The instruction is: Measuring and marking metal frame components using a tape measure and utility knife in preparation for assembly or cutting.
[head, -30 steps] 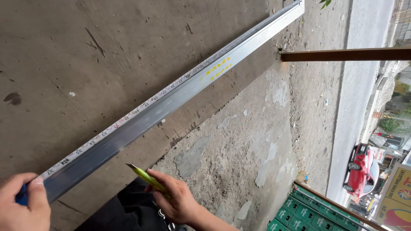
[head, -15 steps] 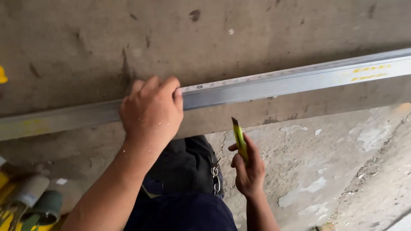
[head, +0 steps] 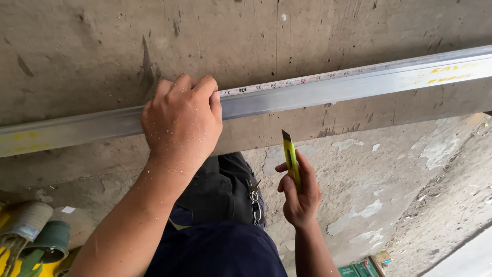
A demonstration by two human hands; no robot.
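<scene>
Left hand (head: 182, 120) pressing down flat over a long aluminium straightedge (head: 318, 92), fingers curled over its upper edge, palm covering the full width of the bar, pinning it against the grey concrete slab (head: 102, 51). Straightedge running nearly across the whole view, rising slightly toward the right; measuring scale showing along its top edge just right of the fingertips, yellow markings near its right end. Right hand (head: 301, 192) hovering below the bar, apart from it, fingers wrapped closed round a yellow utility knife (head: 290, 156); blade tip pointing up toward the underside of the straightedge, not touching it. Dark pouch (head: 220, 190) with a metal clip sitting between the two forearms, over dark blue trousers (head: 220, 251). Rolls of tape and a green cup-shaped item (head: 51, 241) lying at lower left beside something yellow. Rough patched concrete floor (head: 389, 200) spreading out below and to the right, green crates (head: 359, 269) peeking in at the bottom edge.
</scene>
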